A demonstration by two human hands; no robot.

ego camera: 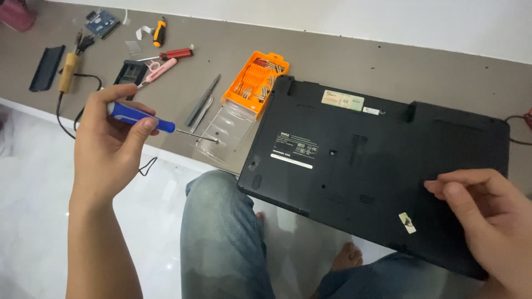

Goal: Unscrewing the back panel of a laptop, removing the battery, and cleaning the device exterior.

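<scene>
A black laptop (354,166) lies upside down, its base facing up, partly on the brown ledge (343,61) and partly over my knees. My left hand (108,147) grips a blue-handled screwdriver (141,117), its thin shaft pointing right toward the clear lid (227,130). My right hand (487,221) rests on the laptop's near right corner, fingers curled, thumb and forefinger touching the base. A small pale tape scrap (407,222) sits on the base just left of that hand.
An orange bit case (256,83) with its clear lid open stands left of the laptop. Grey tweezers (202,101), pink scissors (158,71), a red screwdriver (169,55), a soldering iron (68,72), a circuit board (101,23) and a black cover (46,67) lie further left. White floor lies below.
</scene>
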